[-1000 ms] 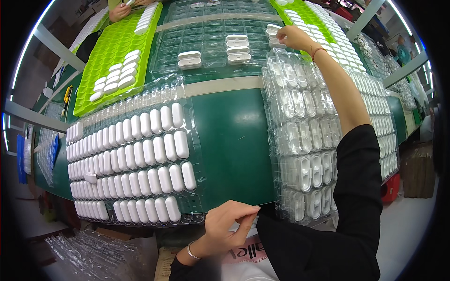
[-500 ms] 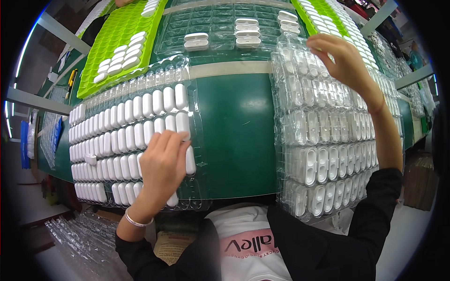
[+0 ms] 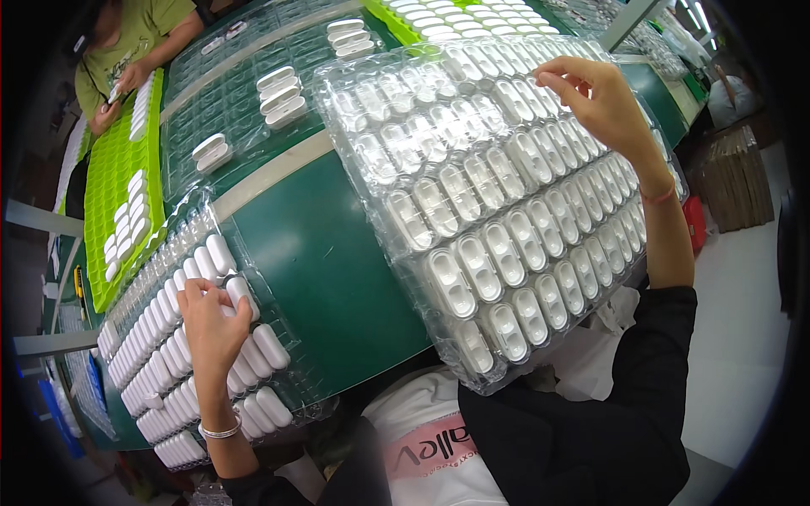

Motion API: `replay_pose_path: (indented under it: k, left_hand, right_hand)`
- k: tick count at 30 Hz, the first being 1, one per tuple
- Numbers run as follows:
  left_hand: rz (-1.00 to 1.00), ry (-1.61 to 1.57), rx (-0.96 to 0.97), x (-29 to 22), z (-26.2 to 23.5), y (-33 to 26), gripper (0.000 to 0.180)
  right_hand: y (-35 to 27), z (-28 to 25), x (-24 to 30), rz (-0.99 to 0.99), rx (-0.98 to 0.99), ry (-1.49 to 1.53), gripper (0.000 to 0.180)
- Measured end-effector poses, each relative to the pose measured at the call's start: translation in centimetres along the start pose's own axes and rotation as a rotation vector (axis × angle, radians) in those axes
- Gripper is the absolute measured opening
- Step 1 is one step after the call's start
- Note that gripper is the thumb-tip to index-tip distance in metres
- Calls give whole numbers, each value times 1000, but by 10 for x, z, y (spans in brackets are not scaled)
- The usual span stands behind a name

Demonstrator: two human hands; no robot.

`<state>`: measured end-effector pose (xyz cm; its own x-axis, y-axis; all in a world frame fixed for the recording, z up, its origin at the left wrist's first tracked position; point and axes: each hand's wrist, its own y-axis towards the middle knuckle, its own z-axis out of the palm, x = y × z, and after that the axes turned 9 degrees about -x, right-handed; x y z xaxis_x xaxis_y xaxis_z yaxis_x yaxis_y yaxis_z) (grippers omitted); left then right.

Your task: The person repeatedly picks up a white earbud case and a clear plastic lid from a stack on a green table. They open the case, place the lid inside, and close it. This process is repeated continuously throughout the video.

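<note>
My left hand [image 3: 213, 329] is over a clear plastic tray filled with rows of white oblong cases. Its bent fingers and thumb close around the end of a white case [image 3: 241, 295] at the right end of a row; the fingers partly hide the case. My right hand [image 3: 595, 97] hovers above the far part of a stack of clear trays [image 3: 371, 190] on the right, fingers loosely bent and apart, with nothing visible in them. Rows of white case pieces [image 3: 451, 282] with two hollows each lie in that stack.
A strip of green table [image 3: 329, 270] runs between the trays. Behind it, another clear tray holds several open white cases [image 3: 281, 97]. Bright green trays [image 3: 101, 207] stand at far left and far back. A co-worker [image 3: 139, 42] handles white pieces at upper left. Stacked cardboard [image 3: 730, 181] stands at right.
The view has turned right, bringing the co-worker into sight. My left hand has shifted slightly farther up the row ends of its tray. My right hand remains above the right-hand stack.
</note>
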<state>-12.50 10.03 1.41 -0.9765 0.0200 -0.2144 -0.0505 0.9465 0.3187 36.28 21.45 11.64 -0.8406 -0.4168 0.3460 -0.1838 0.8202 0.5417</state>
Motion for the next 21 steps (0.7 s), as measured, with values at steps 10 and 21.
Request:
replay_pose_path:
  k: [10, 21]
  left_hand:
    - [-1, 63, -172, -13, 6, -14, 23]
    - [-111, -36, -175, -12, 2, -14, 24]
  right_hand:
    - [5, 35, -9, 132, 180, -112, 24]
    - [17, 50, -24, 208, 263, -178, 20]
